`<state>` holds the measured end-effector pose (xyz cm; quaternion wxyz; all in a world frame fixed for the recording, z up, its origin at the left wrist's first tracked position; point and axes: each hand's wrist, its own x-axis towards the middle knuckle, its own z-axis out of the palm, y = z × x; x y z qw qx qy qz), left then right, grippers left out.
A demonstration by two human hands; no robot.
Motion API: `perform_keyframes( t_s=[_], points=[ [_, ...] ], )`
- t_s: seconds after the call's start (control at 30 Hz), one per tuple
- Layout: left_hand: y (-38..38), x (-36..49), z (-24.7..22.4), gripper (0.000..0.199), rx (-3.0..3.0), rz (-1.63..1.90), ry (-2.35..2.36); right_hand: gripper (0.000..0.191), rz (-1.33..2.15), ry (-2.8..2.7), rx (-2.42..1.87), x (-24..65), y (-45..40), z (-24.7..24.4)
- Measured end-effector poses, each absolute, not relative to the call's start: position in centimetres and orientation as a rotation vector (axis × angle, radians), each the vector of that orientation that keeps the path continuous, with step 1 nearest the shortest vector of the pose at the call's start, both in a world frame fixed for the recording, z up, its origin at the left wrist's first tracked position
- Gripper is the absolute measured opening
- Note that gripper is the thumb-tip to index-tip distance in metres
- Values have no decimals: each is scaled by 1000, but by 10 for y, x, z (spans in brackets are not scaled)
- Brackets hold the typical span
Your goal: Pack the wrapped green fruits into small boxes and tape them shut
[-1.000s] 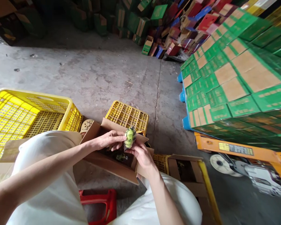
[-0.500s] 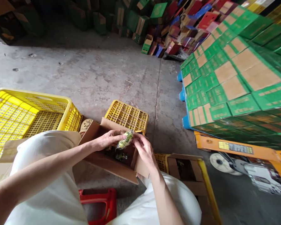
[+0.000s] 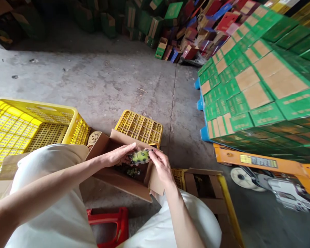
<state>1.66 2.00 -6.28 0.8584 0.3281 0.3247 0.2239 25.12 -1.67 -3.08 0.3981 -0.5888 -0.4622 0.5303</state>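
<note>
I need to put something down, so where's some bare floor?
Concrete floor lies mostly bare beyond the large yellow crate, left of the green carton stack. It's crowded around the open cardboard box, between your knees and the gridded crate.

- My right hand (image 3: pixel 160 162) pinches one end of a green-patterned packet (image 3: pixel 140 157) over an open carton (image 3: pixel 119 181).
- My left hand (image 3: pixel 118 155) is at its other end.
- My head camera shows a yellow crate (image 3: pixel 79 132) left, stacked green boxes (image 3: pixel 265 117) right.
</note>
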Motion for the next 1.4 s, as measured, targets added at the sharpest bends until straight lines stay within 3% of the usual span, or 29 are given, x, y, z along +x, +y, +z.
perform_keyframes(
  t_s=[0.2,0.47,0.93,1.4],
  points=[
    [24,12,-64,69,870,508,627,49,1118,-1126,-1640,252,-19,-38],
    [23,15,-70,52,816,570,698,53,1144,-1158,-1645,252,-17,-33],
    [23,15,-54,60,713,574,616,61,1092,-1172,-1662,254,-13,-41],
    [23,14,-57,50,726,580,651,49,1132,-1188,-1625,252,-14,-54]
  ],
)
